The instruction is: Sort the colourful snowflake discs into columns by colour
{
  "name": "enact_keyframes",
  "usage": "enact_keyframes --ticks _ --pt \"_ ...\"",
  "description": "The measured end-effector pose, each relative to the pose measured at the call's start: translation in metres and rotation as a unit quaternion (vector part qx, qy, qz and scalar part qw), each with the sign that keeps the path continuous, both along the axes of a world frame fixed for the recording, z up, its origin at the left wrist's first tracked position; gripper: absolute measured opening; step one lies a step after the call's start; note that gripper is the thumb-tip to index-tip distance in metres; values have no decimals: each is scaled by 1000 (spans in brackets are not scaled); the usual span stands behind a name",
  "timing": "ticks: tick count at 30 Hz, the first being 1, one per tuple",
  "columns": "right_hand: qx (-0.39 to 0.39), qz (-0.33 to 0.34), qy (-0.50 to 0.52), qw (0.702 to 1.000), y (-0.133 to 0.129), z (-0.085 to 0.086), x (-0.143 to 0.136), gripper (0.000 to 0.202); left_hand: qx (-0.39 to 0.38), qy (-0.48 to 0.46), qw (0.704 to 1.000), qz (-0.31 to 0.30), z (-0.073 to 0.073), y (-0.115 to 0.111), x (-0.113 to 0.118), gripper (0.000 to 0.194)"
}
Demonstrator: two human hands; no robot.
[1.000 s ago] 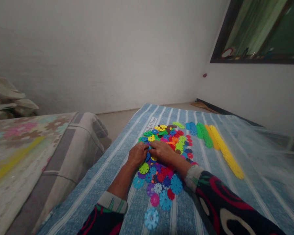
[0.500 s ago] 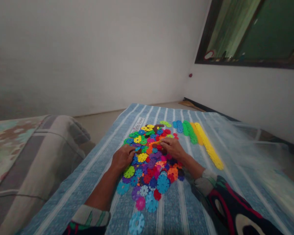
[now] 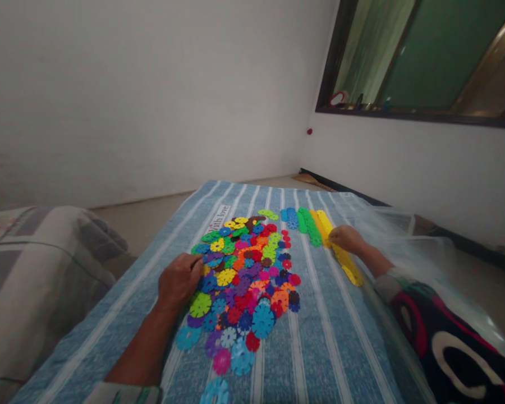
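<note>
A heap of notched plastic discs [image 3: 244, 280] in many colours lies on the blue striped cloth [image 3: 320, 348]. At the heap's left edge, my left hand [image 3: 180, 280] is closed, with a yellow disc at its fingertips. My right hand [image 3: 347, 240] is pinched over the yellow row [image 3: 347, 266]; what its fingers hold, if anything, is hidden. Left of that row lie an orange row [image 3: 320, 229], a green row [image 3: 309, 226] and short blue rows [image 3: 292, 217]. A few lime discs [image 3: 269, 214] lie behind the heap.
Clear plastic containers [image 3: 429, 252] stand along the right side of the cloth. A fabric-covered seat or bed [image 3: 54, 269] is at the left. Behind are a white wall and a window at upper right.
My right hand has moved from the heap rightward to the yellow row. My left hand stays at the heap's left edge. The whole view has shifted slightly.
</note>
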State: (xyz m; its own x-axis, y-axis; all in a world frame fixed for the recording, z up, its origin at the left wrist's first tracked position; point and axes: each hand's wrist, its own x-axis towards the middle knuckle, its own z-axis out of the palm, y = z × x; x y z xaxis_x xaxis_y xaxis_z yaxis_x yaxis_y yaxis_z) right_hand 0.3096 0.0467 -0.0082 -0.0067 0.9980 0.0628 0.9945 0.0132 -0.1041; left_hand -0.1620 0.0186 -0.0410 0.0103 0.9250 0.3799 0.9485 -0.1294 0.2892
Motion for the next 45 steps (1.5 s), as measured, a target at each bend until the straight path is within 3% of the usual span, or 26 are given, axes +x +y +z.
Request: enact_keyframes --ticks 10,18,22,25,29,32,38,45 --pt "-59 -19 -75 995 4 -10 -1 26 5 7 1000 28 1 0 -6 37" --pt "-36 -15 -111 993 -7 0 -21 34 -33 17 991 132 12 -9 -3 39" --pt "-26 56 -102 993 -14 3 -64 29 -85 34 982 167 16 -12 -3 39" --pt "-13 137 -83 987 -23 4 -112 28 -121 42 979 157 16 -14 -4 38" --pt "27 288 -16 957 -35 5 -182 24 -137 46 980 134 17 -16 -3 37" --pt "51 348 5 936 -39 5 -229 23 -143 49 980 128 18 -18 1 37" --pt "73 362 19 929 -27 -8 -286 22 -157 36 981 104 15 -20 11 36" --pt "73 362 12 929 -16 -25 -301 26 -140 20 986 91 7 -21 16 30"
